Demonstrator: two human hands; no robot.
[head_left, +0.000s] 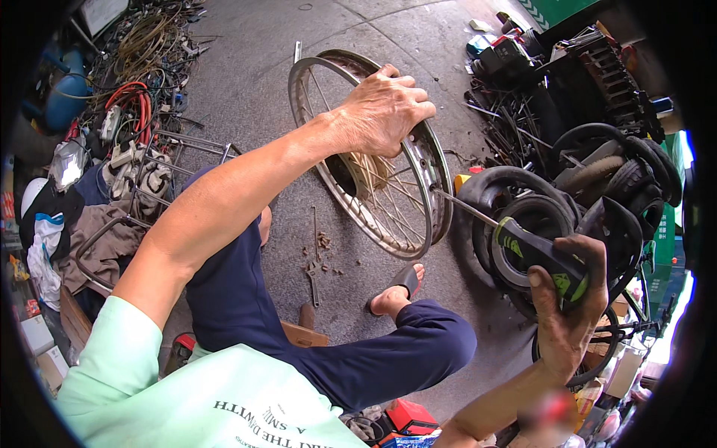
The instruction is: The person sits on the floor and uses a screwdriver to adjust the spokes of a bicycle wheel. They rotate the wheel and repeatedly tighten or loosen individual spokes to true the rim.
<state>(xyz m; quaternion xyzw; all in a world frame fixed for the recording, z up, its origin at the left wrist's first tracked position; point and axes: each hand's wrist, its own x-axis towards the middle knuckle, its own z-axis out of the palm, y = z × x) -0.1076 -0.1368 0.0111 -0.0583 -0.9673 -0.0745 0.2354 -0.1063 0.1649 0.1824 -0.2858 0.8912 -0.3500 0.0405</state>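
Observation:
A spoked metal wheel [373, 175] with a bare rim and no tyre stands upright on the floor in front of me. My left hand [388, 108] reaches over the top of it, fingers curled around the rim. On the right, my right hand [571, 291] grips a screwdriver [511, 239] with a thick black-and-green handle. Its long shaft points left, and the tip meets the rim's right side; whether it sits on a spoke end I cannot tell. Below the wheel lie an adjustable spanner [314, 287], a thin rod and several small brownish metal pieces [323, 240].
Several black tyres [523, 201] are piled close on the right, beside a bicycle. Metal rods and machine parts [515, 112] lie behind them. At the left are tangled cables [149, 45], a metal frame and cloths [104, 246]. A wooden block [302, 336] sits between my legs.

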